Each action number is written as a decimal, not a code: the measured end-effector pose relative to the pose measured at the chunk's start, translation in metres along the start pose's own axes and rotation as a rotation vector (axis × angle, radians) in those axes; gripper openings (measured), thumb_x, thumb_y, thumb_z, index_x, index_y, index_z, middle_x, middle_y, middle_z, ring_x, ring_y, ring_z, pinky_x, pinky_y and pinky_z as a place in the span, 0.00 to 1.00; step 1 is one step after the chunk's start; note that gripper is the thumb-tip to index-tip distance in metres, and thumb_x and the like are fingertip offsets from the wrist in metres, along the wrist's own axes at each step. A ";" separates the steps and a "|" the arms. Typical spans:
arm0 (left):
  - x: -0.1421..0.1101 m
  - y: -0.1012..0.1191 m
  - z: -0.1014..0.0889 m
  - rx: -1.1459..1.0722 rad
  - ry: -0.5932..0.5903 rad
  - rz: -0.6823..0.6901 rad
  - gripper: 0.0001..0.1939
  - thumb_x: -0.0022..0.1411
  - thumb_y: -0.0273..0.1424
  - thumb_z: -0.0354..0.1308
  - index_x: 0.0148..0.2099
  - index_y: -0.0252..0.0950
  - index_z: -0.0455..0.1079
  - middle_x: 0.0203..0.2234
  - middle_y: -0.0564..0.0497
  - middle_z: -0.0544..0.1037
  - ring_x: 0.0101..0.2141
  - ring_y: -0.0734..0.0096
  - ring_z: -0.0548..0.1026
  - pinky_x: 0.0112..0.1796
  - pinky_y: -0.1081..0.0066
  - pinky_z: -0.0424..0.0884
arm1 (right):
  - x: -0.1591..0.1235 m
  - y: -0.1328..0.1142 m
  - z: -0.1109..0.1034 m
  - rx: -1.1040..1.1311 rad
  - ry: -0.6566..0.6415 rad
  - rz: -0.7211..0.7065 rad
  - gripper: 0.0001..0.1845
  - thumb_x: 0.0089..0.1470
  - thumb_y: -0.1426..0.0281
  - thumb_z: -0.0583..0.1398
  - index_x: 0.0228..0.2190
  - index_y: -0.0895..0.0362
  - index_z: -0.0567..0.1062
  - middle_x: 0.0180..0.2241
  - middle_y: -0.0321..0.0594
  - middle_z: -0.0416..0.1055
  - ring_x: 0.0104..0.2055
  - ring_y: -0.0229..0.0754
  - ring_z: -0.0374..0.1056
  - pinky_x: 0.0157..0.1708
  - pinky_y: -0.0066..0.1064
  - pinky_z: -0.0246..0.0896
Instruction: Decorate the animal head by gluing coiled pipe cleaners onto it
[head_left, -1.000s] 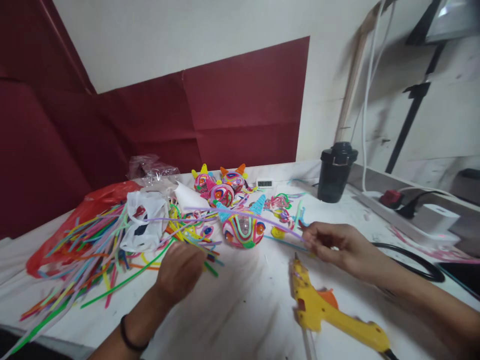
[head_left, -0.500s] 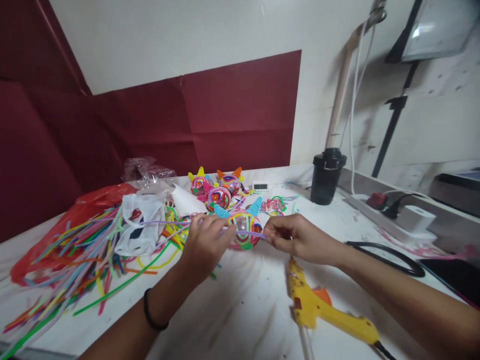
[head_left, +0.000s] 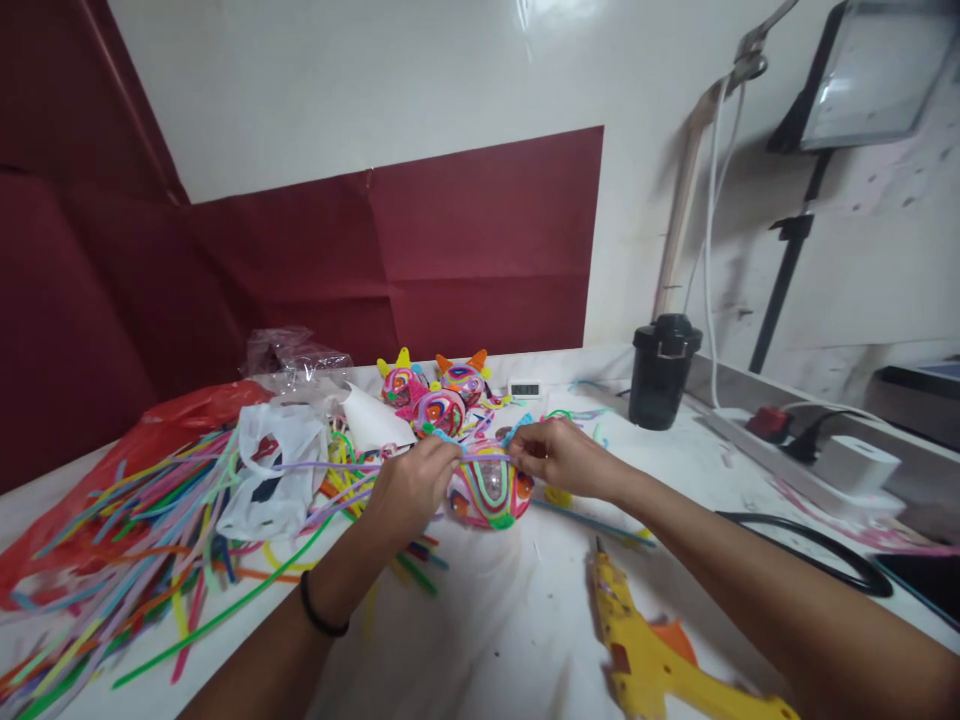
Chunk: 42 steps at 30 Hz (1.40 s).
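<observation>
A thin purple pipe cleaner (head_left: pixel 485 459) runs between my hands, pinched at both places, and trails leftward past the left one. My left hand (head_left: pixel 418 478), with a black band on the wrist, grips it at the left. My right hand (head_left: pixel 559 455) pinches it close to its right end. Just behind and below that stretch sits a rounded, multicoloured pipe-cleaner animal head (head_left: pixel 491 495) with blue ears, partly hidden by my fingers. I cannot tell whether the purple pipe cleaner touches it.
A yellow glue gun (head_left: pixel 637 635) lies front right. Loose pipe cleaners (head_left: pixel 161 535) spread at left beside a white bag (head_left: pixel 274 460) and red plastic (head_left: pixel 169 420). Several finished-looking heads (head_left: pixel 440 412) stand behind. A black cup (head_left: pixel 664 372) and power strip (head_left: pixel 814 455) are at right.
My hands have drawn slightly closer together with the purple pipe cleaner, and the right hand is nearer the blue ear. The whole view has shifted, with table items appearing lower.
</observation>
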<state>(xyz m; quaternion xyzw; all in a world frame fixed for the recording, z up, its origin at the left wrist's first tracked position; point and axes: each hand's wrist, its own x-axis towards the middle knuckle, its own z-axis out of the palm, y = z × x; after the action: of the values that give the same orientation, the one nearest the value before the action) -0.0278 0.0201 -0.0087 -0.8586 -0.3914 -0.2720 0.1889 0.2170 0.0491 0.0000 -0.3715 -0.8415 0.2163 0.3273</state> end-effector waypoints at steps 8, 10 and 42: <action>0.013 -0.011 0.002 -0.185 -0.055 0.052 0.09 0.67 0.26 0.51 0.40 0.37 0.73 0.34 0.51 0.78 0.35 0.70 0.76 0.39 0.72 0.71 | 0.007 0.014 0.000 0.127 -0.048 0.054 0.05 0.46 0.71 0.59 0.24 0.59 0.75 0.22 0.35 0.71 0.25 0.36 0.65 0.26 0.25 0.60; 0.017 -0.015 0.001 -0.226 -0.062 0.069 0.09 0.66 0.26 0.52 0.41 0.37 0.74 0.34 0.50 0.79 0.36 0.70 0.77 0.39 0.72 0.71 | 0.009 0.014 0.000 0.144 -0.047 0.057 0.05 0.45 0.71 0.59 0.24 0.59 0.75 0.21 0.34 0.71 0.25 0.36 0.65 0.26 0.25 0.60; 0.019 -0.020 0.001 -0.287 0.008 0.135 0.11 0.66 0.25 0.52 0.41 0.38 0.76 0.30 0.51 0.76 0.32 0.73 0.75 0.34 0.74 0.70 | 0.007 -0.003 -0.013 -0.165 0.018 -0.002 0.10 0.45 0.81 0.58 0.23 0.57 0.76 0.21 0.34 0.72 0.24 0.36 0.63 0.27 0.26 0.54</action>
<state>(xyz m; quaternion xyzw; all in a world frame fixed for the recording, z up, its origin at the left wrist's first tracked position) -0.0323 0.0434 0.0047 -0.9000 -0.2893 -0.3153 0.0835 0.2211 0.0538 0.0135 -0.3984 -0.8537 0.1427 0.3035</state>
